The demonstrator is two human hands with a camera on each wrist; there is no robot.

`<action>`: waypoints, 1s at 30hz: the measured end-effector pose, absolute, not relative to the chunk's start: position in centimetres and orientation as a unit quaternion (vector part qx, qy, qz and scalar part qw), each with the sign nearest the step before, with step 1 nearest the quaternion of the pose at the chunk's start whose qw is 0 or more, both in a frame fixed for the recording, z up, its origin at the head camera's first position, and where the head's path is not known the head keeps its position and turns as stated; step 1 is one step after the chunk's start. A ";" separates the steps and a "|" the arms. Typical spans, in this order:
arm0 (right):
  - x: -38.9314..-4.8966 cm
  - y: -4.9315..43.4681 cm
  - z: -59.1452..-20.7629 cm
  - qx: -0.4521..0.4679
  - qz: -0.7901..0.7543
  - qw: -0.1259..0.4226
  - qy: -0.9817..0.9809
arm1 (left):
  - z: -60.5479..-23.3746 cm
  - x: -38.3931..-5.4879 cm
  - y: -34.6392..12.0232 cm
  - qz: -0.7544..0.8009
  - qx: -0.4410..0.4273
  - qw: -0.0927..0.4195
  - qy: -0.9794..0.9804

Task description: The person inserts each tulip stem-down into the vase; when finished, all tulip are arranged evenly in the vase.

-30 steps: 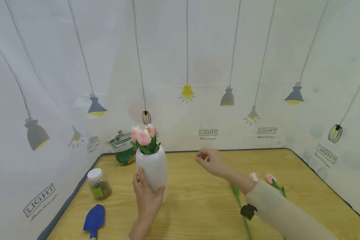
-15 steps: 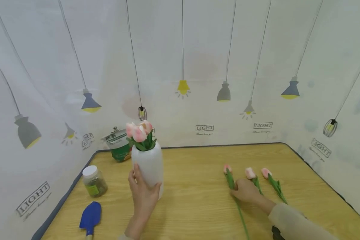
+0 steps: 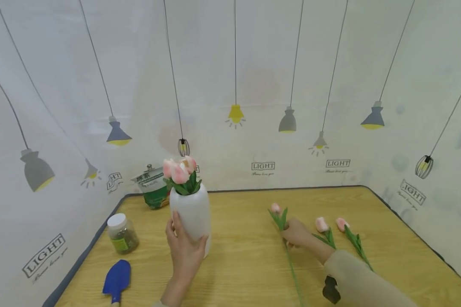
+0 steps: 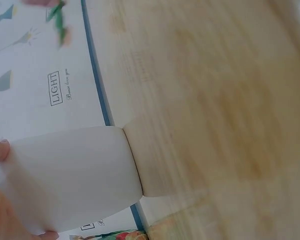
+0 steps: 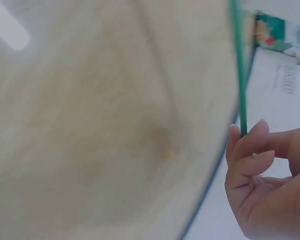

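Observation:
A white vase (image 3: pixel 191 213) stands on the table, several pink tulips (image 3: pixel 178 170) in its mouth. My left hand (image 3: pixel 185 251) grips the vase's lower side, thumb and fingers spread round it; the left wrist view shows the smooth vase wall (image 4: pixel 80 175) and its base on the wood. Over the table to the right, my right hand (image 3: pixel 296 233) pinches the green stem of a single tulip (image 3: pixel 275 209), its bloom pointing away from me. In the right wrist view, the stem (image 5: pixel 240 75) runs up from between the curled fingers (image 5: pixel 250 145).
Two more tulips lie right of my right hand, one pink bloom (image 3: pixel 321 224) and another (image 3: pixel 342 224). On the left are a white-lidded jar (image 3: pixel 123 236), a blue toy shovel (image 3: pixel 117 277) and a green-and-white bag (image 3: pixel 153 192). A lamp-patterned cloth (image 3: pixel 234 64) walls the table.
My right hand has gone down from beside the vase to the tulips, taken one by its stem and drawn it leftward. The left hand has stayed on the vase.

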State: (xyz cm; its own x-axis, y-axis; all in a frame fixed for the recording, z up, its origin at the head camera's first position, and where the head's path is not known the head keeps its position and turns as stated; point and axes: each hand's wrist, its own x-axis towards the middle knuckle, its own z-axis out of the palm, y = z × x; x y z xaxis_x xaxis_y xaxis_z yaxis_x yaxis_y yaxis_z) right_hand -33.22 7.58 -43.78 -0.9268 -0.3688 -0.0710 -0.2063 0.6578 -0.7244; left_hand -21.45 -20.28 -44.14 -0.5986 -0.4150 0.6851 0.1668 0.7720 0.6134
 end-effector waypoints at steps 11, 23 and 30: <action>-33.6 -1.4 -27.5 -0.204 -0.590 0.025 0.781 | -44.4 -21.2 -20.2 -0.332 0.084 0.434 -0.833; -31.3 -4.5 -18.0 -0.304 -0.708 -0.148 0.620 | -44.2 -21.3 -20.2 -0.330 0.089 0.426 -0.838; -30.8 -7.2 -21.6 -0.342 -0.613 -0.077 0.708 | -44.1 -21.3 -20.4 -0.334 0.083 0.431 -0.834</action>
State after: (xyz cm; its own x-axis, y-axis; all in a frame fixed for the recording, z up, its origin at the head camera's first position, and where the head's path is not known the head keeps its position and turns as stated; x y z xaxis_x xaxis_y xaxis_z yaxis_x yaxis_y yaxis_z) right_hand -30.78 -7.23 -21.63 -0.7540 -0.3899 0.5287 -0.5788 0.0137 -0.8154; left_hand -21.33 -20.35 -44.13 -0.6149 -0.4269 0.6631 0.1488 0.7630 0.6291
